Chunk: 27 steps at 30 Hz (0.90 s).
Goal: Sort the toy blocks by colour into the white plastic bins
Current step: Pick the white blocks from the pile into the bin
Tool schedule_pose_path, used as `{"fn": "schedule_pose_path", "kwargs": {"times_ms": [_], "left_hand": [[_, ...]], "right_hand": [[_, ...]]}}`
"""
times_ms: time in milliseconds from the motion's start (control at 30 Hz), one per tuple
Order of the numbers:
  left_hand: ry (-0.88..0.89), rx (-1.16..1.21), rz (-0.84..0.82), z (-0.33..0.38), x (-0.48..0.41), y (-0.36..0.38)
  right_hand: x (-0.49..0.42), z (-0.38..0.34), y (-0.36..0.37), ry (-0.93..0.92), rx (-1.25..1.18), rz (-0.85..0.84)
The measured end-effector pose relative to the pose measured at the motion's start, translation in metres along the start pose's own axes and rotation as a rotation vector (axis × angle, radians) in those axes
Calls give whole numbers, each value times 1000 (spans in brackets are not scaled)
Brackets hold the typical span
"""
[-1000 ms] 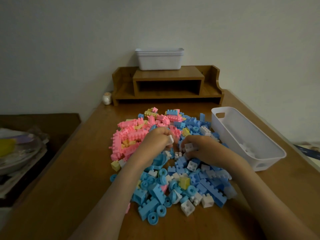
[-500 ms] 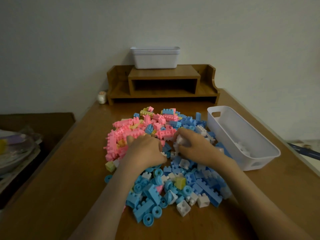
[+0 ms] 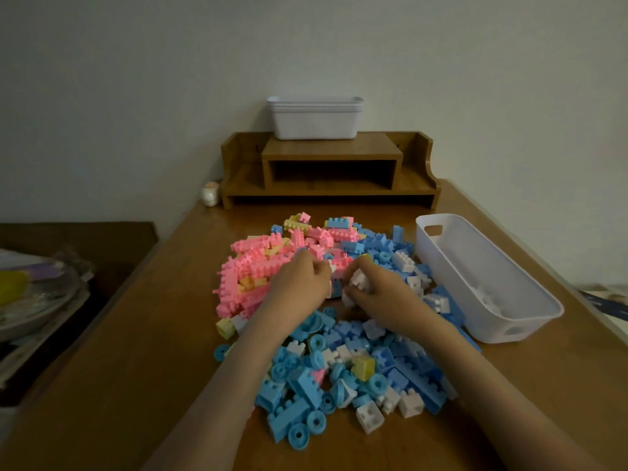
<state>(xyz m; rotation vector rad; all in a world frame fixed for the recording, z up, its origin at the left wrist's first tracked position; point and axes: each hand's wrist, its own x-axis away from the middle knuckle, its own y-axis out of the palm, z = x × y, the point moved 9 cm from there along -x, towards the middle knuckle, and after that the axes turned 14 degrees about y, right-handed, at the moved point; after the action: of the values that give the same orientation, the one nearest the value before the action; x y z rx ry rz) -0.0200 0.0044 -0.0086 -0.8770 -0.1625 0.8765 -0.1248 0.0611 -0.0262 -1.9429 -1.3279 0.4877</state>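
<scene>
blue blocks [image 3: 306,385] heaped nearest on worktop [image 3: 136,368] | right hand [image 3: 384,292] grip curled round white blocks [image 3: 358,282] | left hand [image 3: 299,280] grip curled on pile, contents cannot tell | pink blocks [image 3: 251,263] beyond, left | white bin [image 3: 523,328] right, white pieces [image 3: 486,297] inside | stacked bins [image 3: 316,124] on far shelf [image 3: 329,151]

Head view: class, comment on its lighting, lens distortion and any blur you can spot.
Head view: dim, flat light and muted colours, with only a faint sheen on the table. Head view: the wide lens bows the table edges outward. Head view: the right hand and its white blocks look slightly soft, while the bin is crisper.
</scene>
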Motion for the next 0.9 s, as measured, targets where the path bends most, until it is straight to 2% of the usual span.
{"fn": "schedule_pose_path", "kwargs": {"times_ms": [67, 167, 267, 400, 533, 800, 900], "left_hand": [[-50, 188, 18, -1, 1, 0], [-162, 461, 33, -6, 3, 6], [-270, 635, 53, -12, 5, 14], [-325, 768, 121, -12, 4, 17], [-310, 790, 164, -11, 4, 23], [-70, 784, 318, 6, 3, 12], [30, 674, 316, 14, 2, 6]], "right_hand": [[2, 6, -8, 87, -365, -25], [5, 6, 0, 230, -1035, -277], [11, 0, 9, 317, -1311, -458], [13, -1, 15, 404, -1463, -553], [9, 3, 19, 480, -1646, -513], [10, 4, 27, 518, -1699, -513], [12, -3, 29, 485, -1756, -566]]}}
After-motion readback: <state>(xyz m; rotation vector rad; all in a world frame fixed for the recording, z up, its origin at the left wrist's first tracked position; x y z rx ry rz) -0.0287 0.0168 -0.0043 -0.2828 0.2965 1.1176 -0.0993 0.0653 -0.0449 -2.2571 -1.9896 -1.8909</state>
